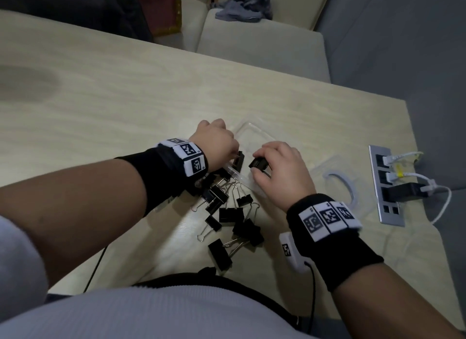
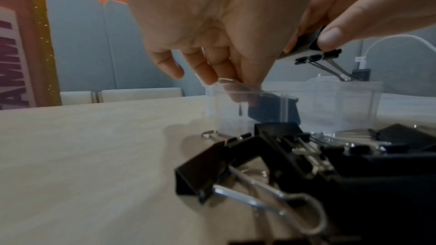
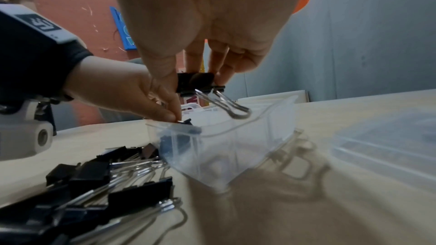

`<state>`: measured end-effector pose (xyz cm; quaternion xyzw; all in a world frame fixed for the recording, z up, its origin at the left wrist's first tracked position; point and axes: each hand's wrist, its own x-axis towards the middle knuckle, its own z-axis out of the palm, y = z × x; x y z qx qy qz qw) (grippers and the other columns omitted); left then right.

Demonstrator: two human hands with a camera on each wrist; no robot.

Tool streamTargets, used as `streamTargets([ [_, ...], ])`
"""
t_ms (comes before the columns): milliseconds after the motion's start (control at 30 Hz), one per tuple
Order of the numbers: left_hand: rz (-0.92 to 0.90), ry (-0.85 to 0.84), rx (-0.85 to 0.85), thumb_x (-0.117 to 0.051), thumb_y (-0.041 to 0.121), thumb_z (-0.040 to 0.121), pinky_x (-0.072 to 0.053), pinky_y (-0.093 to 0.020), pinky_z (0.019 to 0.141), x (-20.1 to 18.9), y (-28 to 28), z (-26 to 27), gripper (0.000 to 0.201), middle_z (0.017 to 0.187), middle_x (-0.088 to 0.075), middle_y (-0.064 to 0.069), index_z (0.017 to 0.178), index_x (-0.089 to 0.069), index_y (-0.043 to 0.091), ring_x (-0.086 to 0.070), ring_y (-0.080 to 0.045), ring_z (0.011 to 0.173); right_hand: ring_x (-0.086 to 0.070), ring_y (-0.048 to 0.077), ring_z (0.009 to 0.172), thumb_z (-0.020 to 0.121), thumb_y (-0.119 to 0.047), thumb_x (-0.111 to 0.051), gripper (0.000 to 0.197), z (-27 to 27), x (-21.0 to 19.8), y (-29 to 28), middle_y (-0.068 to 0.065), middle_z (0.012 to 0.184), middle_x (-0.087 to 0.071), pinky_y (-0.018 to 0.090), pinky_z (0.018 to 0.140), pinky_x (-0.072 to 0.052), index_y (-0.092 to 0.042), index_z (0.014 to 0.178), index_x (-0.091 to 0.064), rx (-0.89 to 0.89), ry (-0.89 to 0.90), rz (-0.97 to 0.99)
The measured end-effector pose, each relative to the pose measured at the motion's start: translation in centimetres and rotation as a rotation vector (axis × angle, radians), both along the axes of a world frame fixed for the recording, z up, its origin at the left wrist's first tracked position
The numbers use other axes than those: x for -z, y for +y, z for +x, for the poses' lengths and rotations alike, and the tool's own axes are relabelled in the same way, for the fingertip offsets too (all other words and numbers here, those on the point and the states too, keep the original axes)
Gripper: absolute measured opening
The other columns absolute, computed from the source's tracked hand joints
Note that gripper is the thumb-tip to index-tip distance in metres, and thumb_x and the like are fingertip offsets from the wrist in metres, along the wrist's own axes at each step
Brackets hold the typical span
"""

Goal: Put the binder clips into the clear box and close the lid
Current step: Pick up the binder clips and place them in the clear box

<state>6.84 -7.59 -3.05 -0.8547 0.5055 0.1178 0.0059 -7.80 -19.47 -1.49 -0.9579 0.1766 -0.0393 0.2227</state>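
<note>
- We are in the loading step: both hands are working over the clear box [image 1: 254, 147], which is sitting open on the wooden table [image 1: 113, 91].
- Our left hand [image 1: 214, 142] is reaching into the near-left corner of the box, fingertips pinched together on a black binder clip [image 3: 186, 121] that is already partly below the rim; the left wrist view is showing that clip's dark body through the box wall.
- Our right hand [image 1: 280, 164] is hovering just above the box opening, thumb and fingers clamped on a second binder clip [image 3: 197, 83], its wire handles hanging down toward the inside.
- The remaining binder clips [image 1: 227, 212] are lying in a loose heap just in front of the box, touching its near wall, so we judge the task to be in its early part.
- The lid [image 1: 338, 184] is resting flat to the right of the box, well clear of it.
- Next, we are expecting to let both held clips go inside the box, then return to the heap; the tangled handles may drag neighbours along, so each pick calls for a clean pinch on one black body.
</note>
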Motion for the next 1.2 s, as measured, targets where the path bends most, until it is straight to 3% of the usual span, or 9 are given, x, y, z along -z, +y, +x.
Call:
streamTargets([
  [133,-0.057,0.091,-0.026,-0.054,0.036,0.093,-0.031,-0.041,0.093,0.0,0.8,0.1,0.021,0.107,-0.067,0.01,0.106,-0.07,0.034,-0.042,-0.021,0.115,-0.047,0.024,0.116,0.082,-0.029,-0.065,0.031,0.1,0.1,0.0,-0.001,0.127,-0.056,0.041,0.1,-0.038,-0.024,0.113,-0.064,-0.067,0.048,-0.074],
  [233,-0.1,-0.038,0.011,-0.062,0.036,0.087,-0.031,-0.044,0.093,0.1,0.9,-0.2,0.021,0.116,-0.058,0.004,0.106,-0.07,0.035,-0.042,-0.027,0.116,-0.044,0.024,0.121,0.083,-0.027,-0.063,0.034,0.4,0.3,0.1,-0.003,0.134,-0.053,0.041,0.102,-0.034,-0.025,0.117,-0.063,-0.156,0.15,-0.128],
  [333,-0.124,-0.126,-0.012,-0.068,0.034,0.081,-0.033,-0.046,0.092,-0.4,0.7,-0.3,0.026,0.115,-0.056,-0.003,0.105,-0.065,0.024,-0.045,-0.031,0.112,-0.047,0.023,0.123,0.085,-0.023,-0.061,0.042,0.6,0.8,0.4,-0.003,0.142,-0.044,0.04,0.102,-0.041,-0.025,0.126,-0.055,-0.138,0.226,-0.026],
  [433,-0.119,-0.116,0.06,-0.058,0.03,0.088,-0.033,-0.044,0.091,-0.6,0.7,-0.5,0.018,0.11,-0.063,0.004,0.103,-0.067,0.026,-0.047,-0.026,0.113,-0.051,0.021,0.114,0.085,-0.021,-0.059,0.035,0.2,1.1,0.5,0.0,0.131,-0.047,0.038,0.096,-0.045,-0.021,0.12,-0.057,-0.067,0.149,0.007],
  [567,-0.088,-0.077,0.164,-0.046,0.036,0.092,-0.033,-0.041,0.09,0.4,1.6,-0.7,0.027,0.102,-0.07,0.009,0.1,-0.07,0.027,-0.051,-0.019,0.11,-0.055,0.025,0.099,0.091,-0.028,-0.049,0.023,-0.5,1.2,0.6,0.002,0.106,-0.061,0.04,0.089,-0.04,-0.019,0.102,-0.067,-0.078,0.205,-0.18],
  [833,0.123,-0.09,0.264,-0.03,0.058,0.093,-0.021,-0.052,0.107,1.0,2.1,-0.8,0.046,0.123,-0.063,0.02,0.115,-0.062,0.034,-0.039,-0.013,0.127,-0.054,0.02,0.11,0.097,-0.024,-0.039,0.032,-2.0,2.1,0.9,-0.002,0.122,-0.059,0.038,0.108,-0.029,-0.02,0.12,-0.06,-0.125,0.271,-0.108],
  [933,0.158,-0.064,0.245,-0.031,0.059,0.093,-0.019,-0.054,0.108,0.8,2.0,-0.9,0.046,0.126,-0.061,0.02,0.118,-0.061,0.035,-0.037,-0.014,0.129,-0.055,0.031,0.106,0.092,-0.014,-0.047,0.032,-2.2,1.9,0.5,-0.002,0.125,-0.056,0.042,0.099,-0.041,-0.022,0.12,-0.059,-0.066,0.272,-0.085],
  [1000,0.16,-0.058,0.235,-0.033,0.058,0.093,-0.019,-0.053,0.11,0.7,2.1,-1.0,0.045,0.129,-0.059,0.019,0.122,-0.058,0.035,-0.036,-0.014,0.13,-0.055,0.029,0.104,0.088,-0.008,-0.051,0.029,-2.2,1.4,0.2,0.0,0.122,-0.054,0.041,0.092,-0.047,-0.02,0.113,-0.06,-0.014,0.235,-0.063],
  [1200,0.12,-0.049,0.22,-0.038,0.055,0.092,-0.02,-0.051,0.11,1.0,2.7,-1.6,0.046,0.132,-0.057,0.016,0.127,-0.056,0.031,-0.036,-0.016,0.13,-0.052,0.02,0.08,0.081,0.006,-0.049,0.025,-0.9,-1.0,-0.5,0.006,0.108,-0.051,0.026,0.072,-0.04,-0.011,0.095,-0.061,0.056,0.142,0.025],
])
